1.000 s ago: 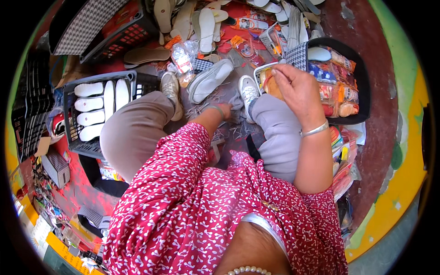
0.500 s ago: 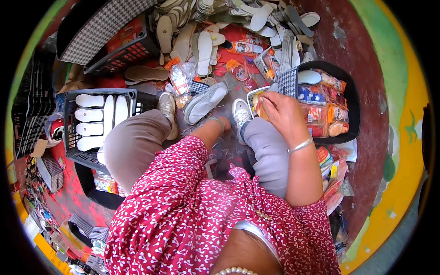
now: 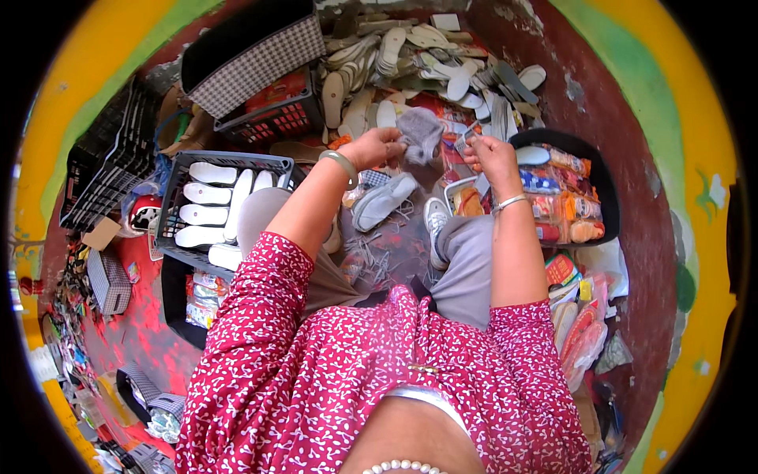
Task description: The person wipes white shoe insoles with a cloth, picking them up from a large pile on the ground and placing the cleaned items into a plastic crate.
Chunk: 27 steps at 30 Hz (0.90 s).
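My left hand (image 3: 377, 148), with a jade-coloured bangle at its wrist, is raised and closed on a grey fuzzy cloth (image 3: 420, 136), which hangs bunched from the fingertips. To its right my right hand (image 3: 494, 162) is lifted, the fingers pinched together beside a small light basket edge. What they hold, if anything, I cannot make out. Below the hands a bundle of pale insoles (image 3: 383, 202) lies between my feet, with loose strings around it. Beside my right knee a small white basket (image 3: 450, 189) contains tan and orange items.
At left, a dark crate (image 3: 175, 237) holds rows of white insoles. On the right stands a black bin (image 3: 612, 209) of packaged goods. A large heap of insoles (image 3: 391, 49) lies at the back, near a houndstooth box (image 3: 260, 67). Plastic-wrapped insoles (image 3: 580, 324) lie at right.
My left hand has come up from low between my knees and now holds the grey cloth. My right hand has moved slightly up from the white basket. The whole view has shifted.
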### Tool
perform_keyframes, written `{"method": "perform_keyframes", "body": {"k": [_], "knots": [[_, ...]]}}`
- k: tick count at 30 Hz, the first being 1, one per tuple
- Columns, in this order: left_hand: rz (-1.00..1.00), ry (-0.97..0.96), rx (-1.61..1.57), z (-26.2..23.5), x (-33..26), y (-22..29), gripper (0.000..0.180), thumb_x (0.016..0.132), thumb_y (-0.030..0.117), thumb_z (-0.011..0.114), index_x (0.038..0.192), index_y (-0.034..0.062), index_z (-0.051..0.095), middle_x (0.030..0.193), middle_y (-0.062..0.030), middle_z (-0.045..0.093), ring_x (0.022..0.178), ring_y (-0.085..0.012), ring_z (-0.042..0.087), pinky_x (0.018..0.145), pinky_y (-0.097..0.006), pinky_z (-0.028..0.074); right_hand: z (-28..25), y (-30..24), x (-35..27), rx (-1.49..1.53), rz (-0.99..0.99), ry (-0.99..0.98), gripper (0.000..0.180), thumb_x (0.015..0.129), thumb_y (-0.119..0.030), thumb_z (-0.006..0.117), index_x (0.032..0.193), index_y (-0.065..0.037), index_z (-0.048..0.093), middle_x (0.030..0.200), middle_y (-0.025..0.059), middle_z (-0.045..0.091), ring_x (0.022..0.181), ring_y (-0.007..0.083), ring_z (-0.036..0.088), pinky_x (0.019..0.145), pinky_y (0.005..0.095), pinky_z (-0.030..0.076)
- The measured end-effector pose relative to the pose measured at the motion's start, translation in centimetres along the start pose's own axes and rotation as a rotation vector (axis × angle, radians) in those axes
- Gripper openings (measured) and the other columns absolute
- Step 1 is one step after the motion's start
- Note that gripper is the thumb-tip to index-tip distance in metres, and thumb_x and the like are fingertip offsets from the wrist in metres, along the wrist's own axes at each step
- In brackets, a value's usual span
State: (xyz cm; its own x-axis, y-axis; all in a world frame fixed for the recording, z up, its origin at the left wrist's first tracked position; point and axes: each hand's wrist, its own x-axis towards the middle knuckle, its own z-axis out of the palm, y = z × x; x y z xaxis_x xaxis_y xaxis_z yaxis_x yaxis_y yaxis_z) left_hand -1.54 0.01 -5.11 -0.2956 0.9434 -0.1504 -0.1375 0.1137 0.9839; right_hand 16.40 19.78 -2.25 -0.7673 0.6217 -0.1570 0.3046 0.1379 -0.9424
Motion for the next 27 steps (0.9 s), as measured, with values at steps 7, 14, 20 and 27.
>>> {"method": "perform_keyframes", "body": {"k": [7, 14, 20, 27], "knots": [[0.164, 0.281, 0.294, -0.8, -3.9, 8.0, 0.022, 0.087, 0.023, 0.06, 0.088, 0.0009, 0.062, 0.076, 0.0024, 0.056, 0.073, -0.0067, 0.048, 0.067, -0.024, 0.043, 2.1, -1.5, -0.9, 0.267, -0.131, -0.025, 0.025, 0.091, -0.021, 0.053, 0.098, 0.0, 0.064, 0.082, 0.0068, 0.067, 0.066, 0.0102, 0.064, 0.055, 0.0198, 0.048], [0.367, 0.352, 0.884, -0.3, -4.9, 8.6, 0.022, 0.086, 0.02, 0.06, 0.097, 0.0012, 0.064, 0.086, -0.0106, 0.065, 0.077, -0.0177, 0.061, 0.07, -0.027, 0.047, 8.2, -3.6, -4.6, 0.28, -0.056, -0.537, 0.029, 0.092, -0.025, 0.049, 0.102, -0.002, 0.062, 0.085, 0.0079, 0.067, 0.07, 0.0124, 0.063, 0.059, 0.0226, 0.048], [0.417, 0.057, 1.405, 8.8, -6.0, 9.4, 0.023, 0.08, 0.019, 0.055, 0.102, 0.0149, 0.061, 0.094, -0.0148, 0.059, 0.076, -0.0313, 0.063, 0.061, -0.041, 0.051, 11.3, 0.0, -3.1, 0.311, -0.06, -0.28, 0.032, 0.091, -0.022, 0.048, 0.117, -0.003, 0.051, 0.107, 0.0086, 0.062, 0.093, 0.0153, 0.06, 0.074, 0.0274, 0.048], [0.757, 0.229, 1.25, 13.9, -8.1, 6.6, 0.048, 0.078, 0.009, 0.053, 0.126, 0.0068, 0.048, 0.084, -0.012, 0.054, 0.067, -0.0279, 0.057, 0.057, -0.037, 0.048, 8.8, -2.8, -1.2, -1.162, -1.186, 0.096, 0.034, 0.082, -0.014, 0.054, 0.113, -0.004, 0.051, 0.103, 0.0076, 0.061, 0.098, 0.0193, 0.058, 0.081, 0.0337, 0.047]]}}
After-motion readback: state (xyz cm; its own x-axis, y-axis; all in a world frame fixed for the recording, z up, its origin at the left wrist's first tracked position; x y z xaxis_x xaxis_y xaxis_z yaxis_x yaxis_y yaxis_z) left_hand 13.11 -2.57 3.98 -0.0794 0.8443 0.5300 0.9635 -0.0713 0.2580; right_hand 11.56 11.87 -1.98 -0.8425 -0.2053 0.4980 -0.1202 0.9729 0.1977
